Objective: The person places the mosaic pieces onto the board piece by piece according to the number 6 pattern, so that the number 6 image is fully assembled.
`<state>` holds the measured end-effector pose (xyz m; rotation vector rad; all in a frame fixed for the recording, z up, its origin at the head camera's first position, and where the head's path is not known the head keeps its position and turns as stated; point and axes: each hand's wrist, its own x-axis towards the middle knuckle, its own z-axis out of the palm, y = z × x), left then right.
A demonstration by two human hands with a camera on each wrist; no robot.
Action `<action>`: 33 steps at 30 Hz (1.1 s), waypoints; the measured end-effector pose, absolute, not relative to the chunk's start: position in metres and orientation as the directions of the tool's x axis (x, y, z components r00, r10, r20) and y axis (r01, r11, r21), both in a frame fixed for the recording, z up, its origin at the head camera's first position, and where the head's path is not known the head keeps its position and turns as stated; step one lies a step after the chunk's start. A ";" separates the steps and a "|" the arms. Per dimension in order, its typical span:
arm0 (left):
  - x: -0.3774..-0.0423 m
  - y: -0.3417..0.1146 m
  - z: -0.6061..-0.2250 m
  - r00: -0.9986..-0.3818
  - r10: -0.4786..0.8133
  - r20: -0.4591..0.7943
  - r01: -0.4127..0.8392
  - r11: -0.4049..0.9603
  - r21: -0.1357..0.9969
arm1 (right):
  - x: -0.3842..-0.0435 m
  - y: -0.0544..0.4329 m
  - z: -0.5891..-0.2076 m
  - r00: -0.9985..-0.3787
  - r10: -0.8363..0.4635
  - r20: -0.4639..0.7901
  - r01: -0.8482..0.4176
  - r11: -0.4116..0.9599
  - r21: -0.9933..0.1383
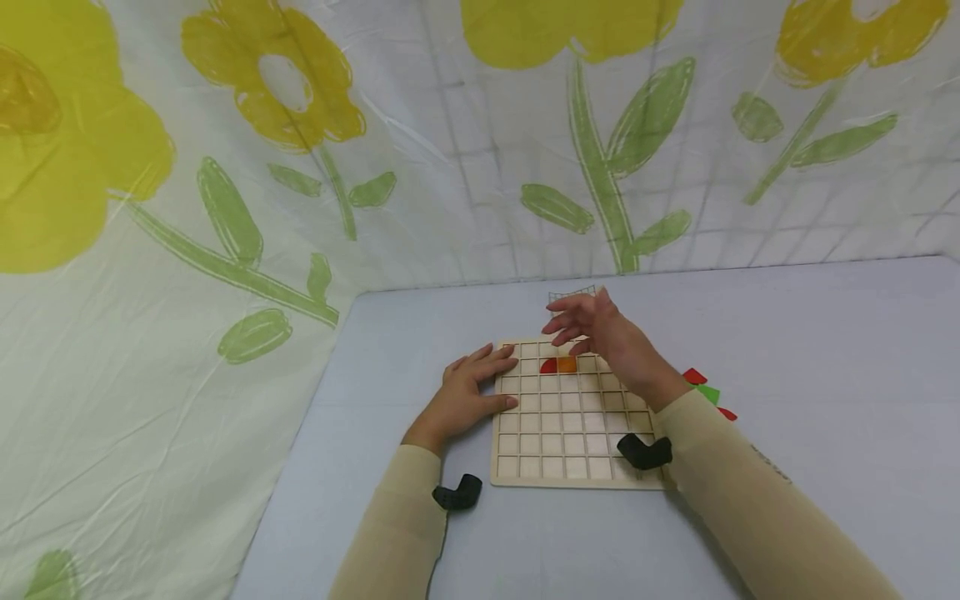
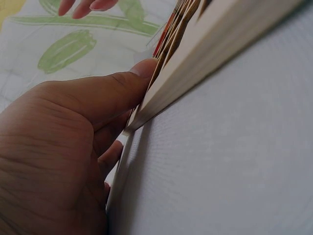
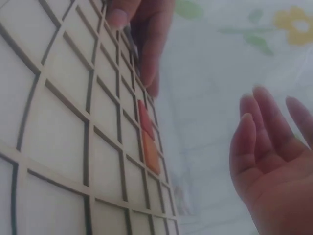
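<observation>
"Several yellow flowers (image 1: 52,192) fill the sheet (image 1: 420,167) beyond both hands. What's nearer?"

"Our table (image 1: 337,417) beneath them, then our right sleeve (image 1: 750,508), its dark marks too small to read, hiding part of the gridded board (image 1: 528,446) between our hands."

"How are those?"

"Our left hand (image 1: 468,390) rests extended fingers and thumb on the board's edge. Our right hand (image 1: 611,337) hovers above it, fingers loosely parted, holding nothing."

"Smallest?"

"We see a red piece (image 1: 549,366) and an orange piece (image 1: 567,364) in neighbouring cells between our hands; a green piece (image 1: 708,392) lies beside the right wrist."
</observation>
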<state>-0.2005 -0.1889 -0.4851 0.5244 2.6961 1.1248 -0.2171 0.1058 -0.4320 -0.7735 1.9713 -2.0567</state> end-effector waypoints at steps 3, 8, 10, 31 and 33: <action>-0.200 -0.188 -0.485 -0.924 0.381 -0.032 0.244 0.653 0.717 | -0.216 0.109 -0.429 -0.845 -0.478 0.241 -0.221 -0.098 -0.970; -0.200 -0.188 -0.486 -0.923 0.384 -0.035 0.241 0.646 0.724 | -0.214 0.117 -0.424 -0.838 -0.485 0.250 -0.237 -0.089 -0.967; -0.201 -0.188 -0.486 -0.922 0.385 -0.036 0.241 0.645 0.725 | -0.214 0.120 -0.422 -0.837 -0.486 0.253 -0.245 -0.081 -0.966; -0.201 -0.190 -0.486 -0.920 0.392 -0.008 0.265 0.638 0.723 | -0.199 0.159 -0.416 -0.834 -0.493 0.248 -0.277 -0.014 -0.961; -0.201 -0.189 -0.486 -0.920 0.391 -0.006 0.266 0.639 0.722 | -0.197 0.163 -0.416 -0.837 -0.491 0.240 -0.278 0.005 -0.960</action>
